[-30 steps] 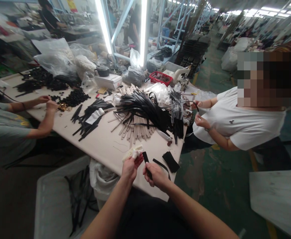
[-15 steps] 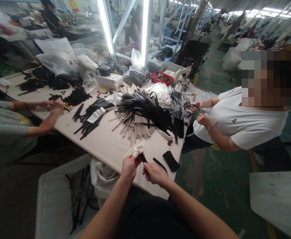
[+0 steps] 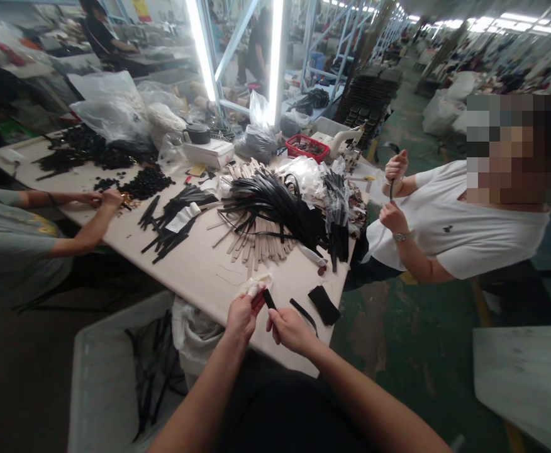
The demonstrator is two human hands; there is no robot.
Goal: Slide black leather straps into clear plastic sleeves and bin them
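Observation:
My left hand (image 3: pixel 241 316) is closed on a crumpled white cloth (image 3: pixel 259 284) over the near part of the table. In my right hand (image 3: pixel 290 328), a short black strip (image 3: pixel 268 299) is pinched between thumb and fingers. Its far end points up beside the cloth and my left fingertips; whether they touch I cannot tell. To the right on the tabletop lie a curved narrow black strip (image 3: pixel 302 313) and a wider black rectangular piece (image 3: pixel 324 305).
Long black straps (image 3: pixel 275 204) lie piled over beige strips (image 3: pixel 259 242) on the table (image 3: pixel 195 277). Shorter black strips (image 3: pixel 174 242) lie to the left. A white bin (image 3: pixel 100 377) stands below left. Two co-workers (image 3: pixel 483 233) flank the table. A red basket (image 3: pixel 306 148) sits behind.
The cloth and black strip have shifted only slightly between my hands. The co-worker on the right has raised one hand, drawing a dark strap away from the pile and upright.

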